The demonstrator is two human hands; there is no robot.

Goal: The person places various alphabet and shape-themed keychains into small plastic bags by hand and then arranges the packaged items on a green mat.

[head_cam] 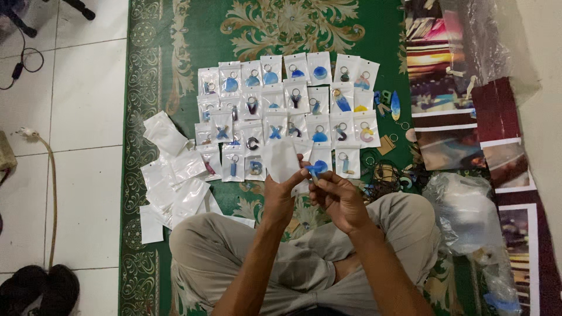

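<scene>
green rug [175,35], left hand [280,196] pinching white pouch [281,159], right hand [336,196] gripping blue keychain [316,170]

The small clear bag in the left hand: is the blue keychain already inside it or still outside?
Outside. The right hand pinches the blue keychain beside the small clear bag, held by the left hand.

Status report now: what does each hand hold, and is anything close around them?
Left hand holds clear pouch. Right hand pinches blue keychain at pouch mouth. Rows of packed pouches just ahead on green rug; empty pouches lie left.
</scene>
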